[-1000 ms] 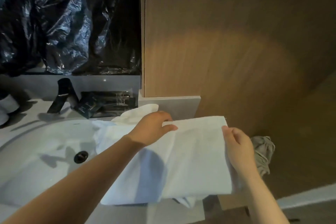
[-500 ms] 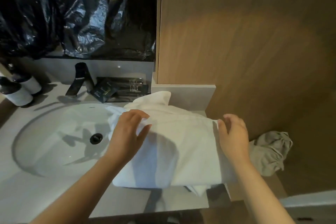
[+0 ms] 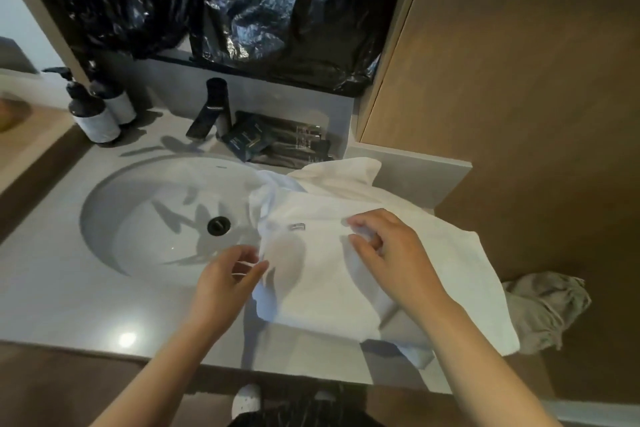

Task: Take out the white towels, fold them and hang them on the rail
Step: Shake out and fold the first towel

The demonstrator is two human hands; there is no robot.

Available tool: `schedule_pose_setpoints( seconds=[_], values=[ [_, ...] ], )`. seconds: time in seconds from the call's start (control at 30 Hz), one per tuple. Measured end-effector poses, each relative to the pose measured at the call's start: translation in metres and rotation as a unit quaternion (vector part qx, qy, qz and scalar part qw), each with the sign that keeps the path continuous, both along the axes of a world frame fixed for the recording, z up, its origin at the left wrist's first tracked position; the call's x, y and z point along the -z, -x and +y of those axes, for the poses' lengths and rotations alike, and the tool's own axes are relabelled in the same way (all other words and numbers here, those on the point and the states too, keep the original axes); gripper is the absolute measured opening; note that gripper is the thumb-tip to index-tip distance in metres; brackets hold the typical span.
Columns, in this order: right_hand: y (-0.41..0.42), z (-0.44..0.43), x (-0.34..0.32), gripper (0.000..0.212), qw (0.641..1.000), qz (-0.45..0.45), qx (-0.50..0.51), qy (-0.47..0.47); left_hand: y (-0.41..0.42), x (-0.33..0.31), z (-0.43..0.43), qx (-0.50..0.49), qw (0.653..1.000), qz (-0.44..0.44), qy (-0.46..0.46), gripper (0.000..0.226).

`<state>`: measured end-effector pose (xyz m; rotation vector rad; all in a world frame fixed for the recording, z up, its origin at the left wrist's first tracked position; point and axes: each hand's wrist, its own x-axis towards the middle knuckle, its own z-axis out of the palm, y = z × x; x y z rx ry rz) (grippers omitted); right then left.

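Note:
A folded white towel (image 3: 433, 274) lies on the counter to the right of the sink basin (image 3: 138, 204), its left part hanging over the basin's rim. A small label shows on its top. My left hand (image 3: 228, 277) pinches the towel's left edge between thumb and fingers. My right hand (image 3: 388, 246) sits on the towel's middle with fingers curled, pinching a bit of the cloth. More white cloth (image 3: 339, 173) lies bunched behind it by the wall. No rail is in view.
A black tap (image 3: 213, 107), two pump bottles (image 3: 93, 114) and dark sachets (image 3: 277, 146) stand behind the basin. Black plastic sheet (image 3: 277, 10) covers the wall above. A grey cloth (image 3: 547, 308) hangs at the counter's right end, by the brown wall (image 3: 519, 80).
The towel, held up by its far edge before, now lies on the counter. My left hand moved to its left edge and my right hand from its right side to its middle.

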<state>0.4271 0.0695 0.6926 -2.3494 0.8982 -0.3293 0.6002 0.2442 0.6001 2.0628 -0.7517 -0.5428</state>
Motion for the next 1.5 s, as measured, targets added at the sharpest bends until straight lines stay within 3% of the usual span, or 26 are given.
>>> schedule_pose_setpoints(
  seconds=[0.17,0.3,0.43,0.5,0.7,1.0,1.2,1.37,1.5],
  values=[
    [-0.025,0.006,0.007,0.032,0.998,0.035,-0.054,0.030,0.004,0.009,0.002,-0.017,0.999,0.049,0.000,0.021],
    [-0.059,0.011,0.010,0.044,0.985,0.129,-0.087,0.075,0.006,0.012,0.000,-0.024,0.995,0.095,0.002,0.018],
    [-0.091,0.013,0.011,0.028,0.967,0.210,-0.108,0.090,0.004,0.013,0.004,-0.020,0.992,0.123,-0.002,0.013],
    [-0.101,0.011,0.008,0.013,0.971,0.199,-0.106,0.083,0.001,0.014,0.010,-0.006,0.987,0.160,-0.007,0.015],
    [-0.103,-0.005,-0.002,0.013,0.992,0.101,-0.068,0.023,-0.007,0.023,0.025,0.117,0.971,0.196,-0.068,0.027],
    [-0.099,-0.015,0.004,0.013,0.995,0.064,-0.075,-0.032,-0.020,0.018,0.027,0.077,0.972,0.216,-0.041,0.025],
    [-0.057,-0.020,0.014,0.029,0.990,0.018,-0.065,0.120,-0.018,0.014,0.027,0.039,0.970,0.238,0.009,0.019],
    [0.048,-0.004,0.030,0.033,0.972,-0.005,0.124,0.201,-0.012,0.014,0.024,0.011,0.969,0.245,0.030,0.020],
    [0.098,0.000,0.050,0.057,0.960,0.074,0.254,0.096,-0.009,0.014,0.016,-0.003,0.960,0.278,0.044,0.024]
  ],
)
